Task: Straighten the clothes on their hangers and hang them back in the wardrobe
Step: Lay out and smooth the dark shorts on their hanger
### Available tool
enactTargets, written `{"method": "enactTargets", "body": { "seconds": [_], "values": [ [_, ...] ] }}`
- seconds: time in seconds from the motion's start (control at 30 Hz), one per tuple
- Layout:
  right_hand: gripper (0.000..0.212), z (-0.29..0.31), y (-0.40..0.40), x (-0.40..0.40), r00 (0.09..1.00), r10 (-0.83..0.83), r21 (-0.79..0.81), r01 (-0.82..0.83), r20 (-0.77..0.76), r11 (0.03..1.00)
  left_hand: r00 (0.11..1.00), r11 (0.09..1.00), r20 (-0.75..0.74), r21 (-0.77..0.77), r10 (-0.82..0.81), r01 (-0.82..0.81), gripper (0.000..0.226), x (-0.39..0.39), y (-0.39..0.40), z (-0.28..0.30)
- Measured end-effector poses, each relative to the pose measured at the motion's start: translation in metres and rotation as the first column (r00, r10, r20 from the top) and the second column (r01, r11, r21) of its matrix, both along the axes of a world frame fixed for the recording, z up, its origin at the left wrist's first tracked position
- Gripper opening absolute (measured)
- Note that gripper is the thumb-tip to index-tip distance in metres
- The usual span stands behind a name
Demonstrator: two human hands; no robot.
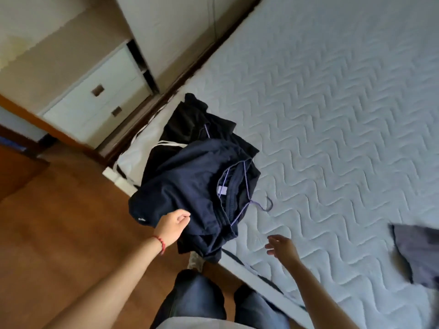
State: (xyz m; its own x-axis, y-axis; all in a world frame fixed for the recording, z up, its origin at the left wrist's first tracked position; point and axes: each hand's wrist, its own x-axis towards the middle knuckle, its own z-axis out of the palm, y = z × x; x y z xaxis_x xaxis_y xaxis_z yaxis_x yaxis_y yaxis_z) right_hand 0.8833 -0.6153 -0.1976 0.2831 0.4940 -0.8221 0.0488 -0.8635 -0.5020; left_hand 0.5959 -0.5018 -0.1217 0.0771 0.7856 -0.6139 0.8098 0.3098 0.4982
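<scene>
Gripping: my left hand (174, 224) pinches the edge of the navy shirt (187, 186)
right hand (281, 245): fingers spread, holding nothing, over the mattress (332, 115)
shirt: crumpled on the mattress corner, on a purple hanger (244, 186), hook (267, 205) poking out
under it: black garment (190, 122), mostly hidden
grey cloth (418, 252): cut off at right edge
wardrobe: can't make it out; white drawers (99, 100) blurred

We see a navy shirt (190, 186) crumpled atop a heap at the mattress edge | its purple hanger (247, 198) threads the collar, hook lying on the quilt | black clothes (190, 124) bunched behind it
</scene>
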Motion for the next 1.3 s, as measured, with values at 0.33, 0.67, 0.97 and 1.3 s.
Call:
{"method": "enactTargets", "body": {
  "seconds": [0.33,0.67,0.97,1.3],
  "values": [
    [0.026,-0.041,0.02,-0.09,0.92,-0.39,-0.173,0.38,-0.033,0.909,0.842,0.84,-0.028,0.042,-0.539,0.54,0.023,0.046,0.174,-0.045],
    [0.039,-0.094,0.048,-0.12,0.846,-0.518,-0.161,0.533,0.127,0.831,0.457,0.415,-0.314,0.193,-0.832,0.889,0.038,0.151,0.278,-0.157],
    [0.034,-0.122,0.059,-0.144,0.782,-0.622,-0.118,0.621,0.039,0.775,0.267,0.218,-0.415,0.162,-0.87,0.962,0.046,0.198,0.275,-0.217],
    [0.009,-0.09,0.055,-0.15,0.704,-0.694,-0.001,0.702,0.154,0.712,0.276,0.186,-0.458,0.232,-0.845,0.955,0.041,0.197,0.279,-0.18]
  ]
}}
